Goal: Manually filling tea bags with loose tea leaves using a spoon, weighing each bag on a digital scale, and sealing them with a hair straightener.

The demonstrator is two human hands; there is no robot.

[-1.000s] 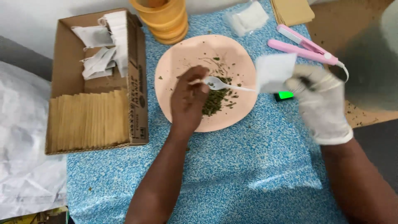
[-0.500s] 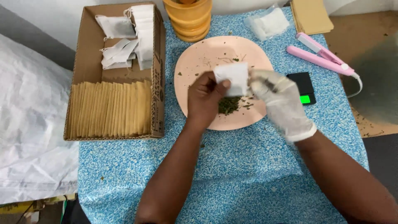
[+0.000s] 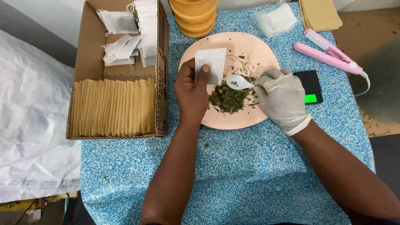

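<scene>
Left hand [image 3: 191, 89] pinches a light, limp white sachet [image 3: 211, 64] by its edge; gloved right hand [image 3: 283, 98] grips a small spoon [image 3: 239, 82] over loose herbs [image 3: 229, 98]

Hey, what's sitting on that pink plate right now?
On the pink plate lies a pile of dried green leaves with loose bits scattered around. The left hand and gloved right hand cover parts of the plate, so anything beneath them is hidden.

brown cardboard box [image 3: 89, 62] at left, holding tan paper envelopes [image 3: 112, 107] in a row and white filled bags with strings [image 3: 125, 37] | stacked orange bowls [image 3: 196, 16] at top | pink flat sealing tool [image 3: 329, 54] at right | small black scale [image 3: 311, 85] with green display | blue speckled bench [image 3: 233, 166]
</scene>
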